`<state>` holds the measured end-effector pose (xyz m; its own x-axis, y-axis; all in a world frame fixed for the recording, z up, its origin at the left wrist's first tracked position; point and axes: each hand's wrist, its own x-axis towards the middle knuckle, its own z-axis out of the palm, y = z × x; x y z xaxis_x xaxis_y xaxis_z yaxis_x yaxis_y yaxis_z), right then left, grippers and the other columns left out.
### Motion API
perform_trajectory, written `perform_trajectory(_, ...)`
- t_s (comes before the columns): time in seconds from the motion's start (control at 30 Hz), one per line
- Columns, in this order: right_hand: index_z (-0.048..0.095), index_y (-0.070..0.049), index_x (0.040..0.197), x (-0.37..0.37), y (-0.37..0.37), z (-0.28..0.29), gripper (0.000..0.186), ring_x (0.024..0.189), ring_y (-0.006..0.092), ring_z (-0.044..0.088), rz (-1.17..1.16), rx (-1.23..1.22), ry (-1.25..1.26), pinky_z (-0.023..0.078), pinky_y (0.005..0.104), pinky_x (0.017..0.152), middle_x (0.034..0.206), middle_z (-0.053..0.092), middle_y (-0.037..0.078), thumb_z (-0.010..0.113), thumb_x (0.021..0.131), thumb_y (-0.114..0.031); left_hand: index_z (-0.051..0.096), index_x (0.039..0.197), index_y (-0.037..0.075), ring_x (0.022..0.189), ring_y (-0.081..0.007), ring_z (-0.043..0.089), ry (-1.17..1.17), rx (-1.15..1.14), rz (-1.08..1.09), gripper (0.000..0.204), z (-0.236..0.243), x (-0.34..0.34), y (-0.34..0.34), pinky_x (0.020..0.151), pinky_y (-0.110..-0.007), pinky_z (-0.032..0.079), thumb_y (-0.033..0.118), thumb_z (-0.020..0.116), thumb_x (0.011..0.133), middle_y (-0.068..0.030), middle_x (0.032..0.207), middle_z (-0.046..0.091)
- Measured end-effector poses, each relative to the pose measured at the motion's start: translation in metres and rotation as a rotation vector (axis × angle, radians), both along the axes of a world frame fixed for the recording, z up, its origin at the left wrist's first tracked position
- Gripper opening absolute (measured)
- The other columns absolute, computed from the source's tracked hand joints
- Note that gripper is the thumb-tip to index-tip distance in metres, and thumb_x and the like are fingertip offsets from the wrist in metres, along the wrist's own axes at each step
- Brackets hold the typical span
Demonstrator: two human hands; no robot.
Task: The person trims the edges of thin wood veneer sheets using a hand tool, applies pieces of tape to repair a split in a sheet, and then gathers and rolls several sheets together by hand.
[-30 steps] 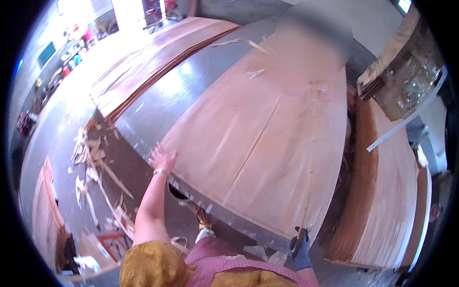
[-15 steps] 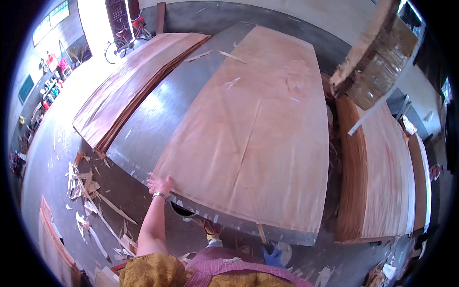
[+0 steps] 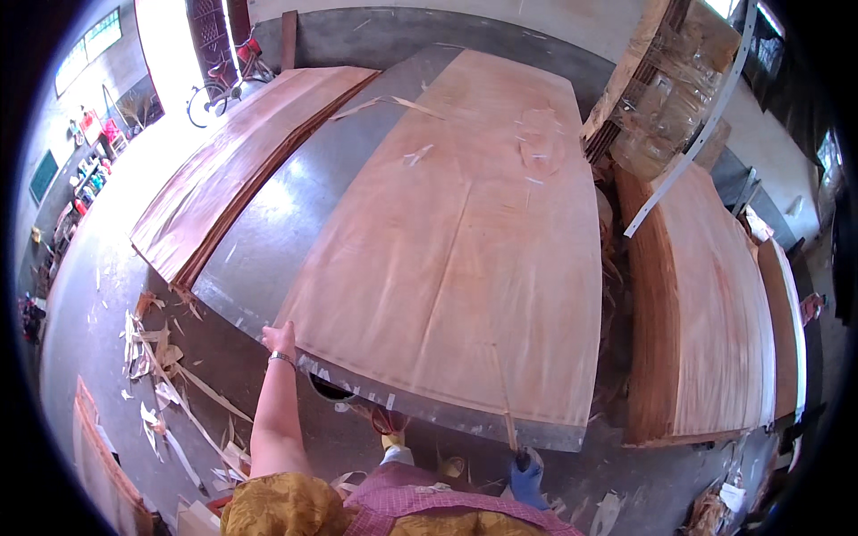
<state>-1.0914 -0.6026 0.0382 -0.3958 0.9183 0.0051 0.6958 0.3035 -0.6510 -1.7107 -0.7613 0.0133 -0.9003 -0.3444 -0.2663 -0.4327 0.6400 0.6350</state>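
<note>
A large pale veneer sheet [image 3: 447, 250] lies on a grey metal-topped table [image 3: 241, 268]. My bare left hand [image 3: 280, 338], with a watch on the wrist, has its fingers bent at the sheet's near-left corner, seemingly gripping that edge. In my right hand [image 3: 524, 472], in a blue and dark glove, is a long thin light wooden stick [image 3: 504, 402], which reaches up over the sheet's near edge; the glove sits just below the table edge. Loose veneer strips [image 3: 380, 105] rest near the far-left side of the sheet.
Veneer stacks stand left [image 3: 223, 161] and right [image 3: 715, 313]. A wrapped wooden structure with a white metal strip [image 3: 686, 161] juts in at upper right. Scraps [image 3: 165, 357] litter the floor at left. A bicycle [image 3: 210, 98] stands by the bright doorway.
My left hand has moved slightly left, its spread fingers now bent in. My right hand has moved from the sheet's right corner down and leftward with the stick. The view has shifted.
</note>
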Motion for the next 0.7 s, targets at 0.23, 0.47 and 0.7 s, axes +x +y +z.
perform_trajectory(0.23, 0.061, -0.003, 0.1, 0.024, -0.002, -0.032, 0.025, 0.074, 0.019, 0.062, -0.101, -0.173, -0.024, 0.049, 0.033, 0.068, 0.08, 0.065, 0.009, 0.07, 0.086, -0.022, 0.052, 0.099, 0.003, 0.055, -0.0175, 0.052, -0.007, 0.564, 0.297, 0.036, -0.045, -0.04, -0.024, 0.041, -0.033, 0.041, 0.02, 0.075, 0.077, -0.0077, 0.081, 0.054)
perform_trajectory(0.47, 0.067, -0.004, 0.096, -0.074, 0.007, -0.02, 0.034, 0.078, 0.0357, 0.067, 0.102, -0.253, 0.146, 0.051, 0.0411, 0.066, 0.082, 0.067, 0.019, 0.067, 0.086, -0.037, 0.057, 0.098, 0.009, 0.061, -0.0192, 0.053, -0.245, 0.747, 0.41, 0.03, -0.008, -0.026, -0.039, 0.046, -0.033, 0.046, 0.03, 0.07, 0.082, -0.0072, 0.081, 0.053)
perform_trajectory(0.7, 0.067, -0.004, 0.096, -0.087, 0.014, 0.027, 0.029, 0.071, 0.0299, 0.066, 0.102, -0.251, 0.056, 0.05, 0.0373, 0.063, 0.079, 0.066, 0.019, 0.069, 0.086, -0.032, 0.053, 0.081, 0.011, 0.043, -0.0154, 0.041, -0.351, 0.965, 0.354, 0.026, -0.016, -0.037, -0.055, 0.036, -0.031, 0.035, 0.032, 0.07, 0.083, -0.0008, 0.06, 0.043)
